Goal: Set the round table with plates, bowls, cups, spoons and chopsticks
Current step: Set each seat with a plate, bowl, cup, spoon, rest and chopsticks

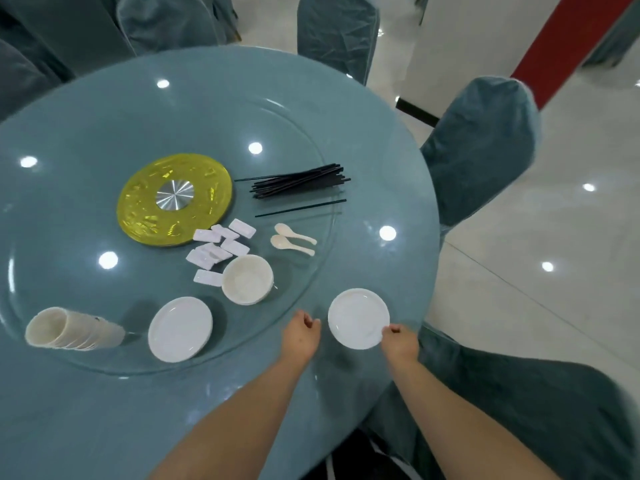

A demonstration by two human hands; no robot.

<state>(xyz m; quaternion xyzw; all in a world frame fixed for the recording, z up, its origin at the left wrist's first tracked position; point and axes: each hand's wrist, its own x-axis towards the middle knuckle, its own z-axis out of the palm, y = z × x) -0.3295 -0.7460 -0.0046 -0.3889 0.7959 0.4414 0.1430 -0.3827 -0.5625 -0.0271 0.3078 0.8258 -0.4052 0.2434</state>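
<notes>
One plate (358,318) lies on the table (207,410) near its rim at about four o'clock; the right hand (400,342) pinches its near edge with curled fingers, and the left hand (300,336) sits just beside it, fingers loosely curled on nothing. A careless nudge outward could tip it off the edge — the glass looks slick; the spare plates (180,329) sit at seven o'clock.
</notes>
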